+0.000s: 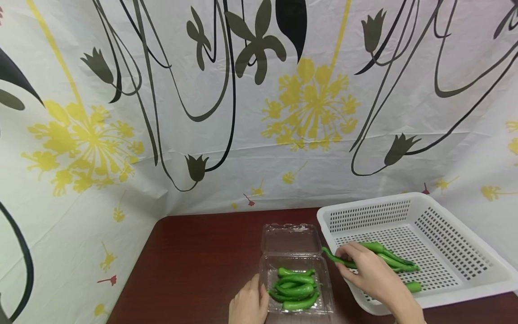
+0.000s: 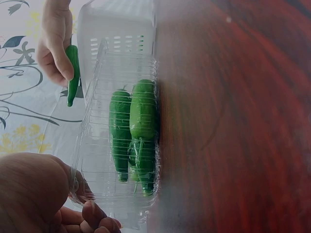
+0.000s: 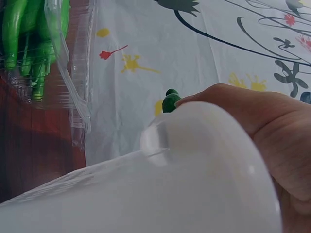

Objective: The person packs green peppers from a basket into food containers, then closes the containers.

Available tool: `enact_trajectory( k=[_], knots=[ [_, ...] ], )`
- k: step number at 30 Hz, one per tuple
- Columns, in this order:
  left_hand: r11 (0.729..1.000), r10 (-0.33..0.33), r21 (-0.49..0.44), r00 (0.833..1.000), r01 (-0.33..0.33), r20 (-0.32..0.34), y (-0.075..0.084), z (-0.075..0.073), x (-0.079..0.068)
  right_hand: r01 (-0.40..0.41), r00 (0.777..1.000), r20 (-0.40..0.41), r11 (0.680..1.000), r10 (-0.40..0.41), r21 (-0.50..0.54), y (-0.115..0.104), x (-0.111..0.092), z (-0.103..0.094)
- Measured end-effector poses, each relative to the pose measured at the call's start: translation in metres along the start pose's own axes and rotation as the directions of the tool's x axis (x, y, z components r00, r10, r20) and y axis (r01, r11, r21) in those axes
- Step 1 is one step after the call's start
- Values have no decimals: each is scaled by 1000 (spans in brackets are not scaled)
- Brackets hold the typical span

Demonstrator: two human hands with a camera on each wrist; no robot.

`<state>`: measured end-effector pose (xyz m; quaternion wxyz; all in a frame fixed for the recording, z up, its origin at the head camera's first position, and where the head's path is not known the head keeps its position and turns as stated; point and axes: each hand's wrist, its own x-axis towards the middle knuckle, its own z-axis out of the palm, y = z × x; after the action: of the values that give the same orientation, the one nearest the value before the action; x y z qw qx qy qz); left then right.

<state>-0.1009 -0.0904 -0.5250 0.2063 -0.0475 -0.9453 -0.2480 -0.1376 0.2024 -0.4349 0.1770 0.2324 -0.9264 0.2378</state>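
A clear plastic clamshell container [image 1: 326, 288] stands on the table with its lid folded back, several green chili peppers [image 1: 297, 288] lying inside. My left hand [image 1: 248, 302] holds the container's left edge; in the left wrist view the fingers [image 2: 95, 216] curl at its rim. Over the left rim of a white plastic basket [image 1: 477, 292], my right hand [image 1: 370, 272] pinches one green chili pepper [image 1: 331, 256] between thumb and fingers. That pepper [image 2: 73, 75] points downward in the left wrist view. In the right wrist view the basket wall hides most of it.
More green peppers [image 1: 398, 261] lie in the basket, and one [image 1: 413, 286] sits apart near its front. The container's lid [image 1: 291, 239] leans back toward the rear. A patterned cloth [image 1: 251, 135] hangs behind the dark red table [image 1: 194, 270].
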Motion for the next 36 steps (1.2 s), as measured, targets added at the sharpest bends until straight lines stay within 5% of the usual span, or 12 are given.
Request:
enact_trajectory(
  k=[9,23,36],
  knots=[
    [1000,-1,2,1000,1,8,0,-1,0,28,1000,2,1000,-28,11,-1,1,3],
    [1000,11,3,1000,-11,-16,1,0,0,225,970,-102,974,-221,32,-1,4,15],
    [1000,20,6,999,-20,-36,0,1,-2,210,978,-25,976,-209,57,-11,5,16]
  ],
)
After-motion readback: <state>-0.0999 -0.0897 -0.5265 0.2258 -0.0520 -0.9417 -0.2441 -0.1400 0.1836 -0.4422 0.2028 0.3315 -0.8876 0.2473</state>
